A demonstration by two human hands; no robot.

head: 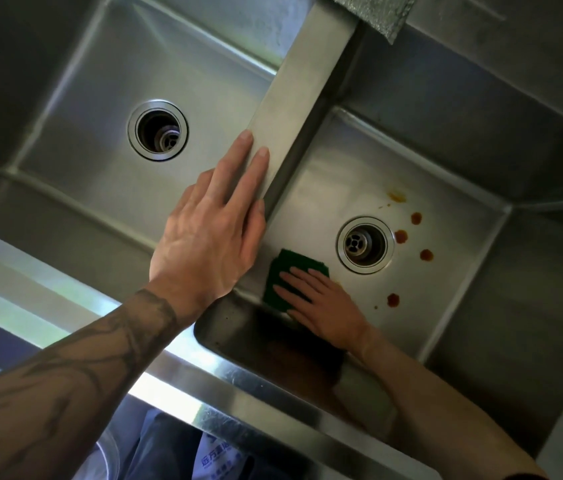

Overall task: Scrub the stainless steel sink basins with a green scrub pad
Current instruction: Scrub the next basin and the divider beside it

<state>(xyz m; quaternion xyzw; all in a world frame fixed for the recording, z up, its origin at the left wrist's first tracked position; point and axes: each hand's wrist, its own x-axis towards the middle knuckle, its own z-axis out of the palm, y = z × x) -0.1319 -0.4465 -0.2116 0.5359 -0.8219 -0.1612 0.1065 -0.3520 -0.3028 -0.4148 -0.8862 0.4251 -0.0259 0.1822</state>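
We're at a kitchen washing-up station: a double stainless steel sink (311,74), two square, deep basins split by a flat steel divider (299,98), each with a round drain (158,130). Reddish-brown sauce-like spots (401,236) dot the right basin's floor, and a grey cloth (373,12) hangs over the far edge.

Dim overall; glare on front sink rim (155,382); dark corners; wide-angle edge distortion.
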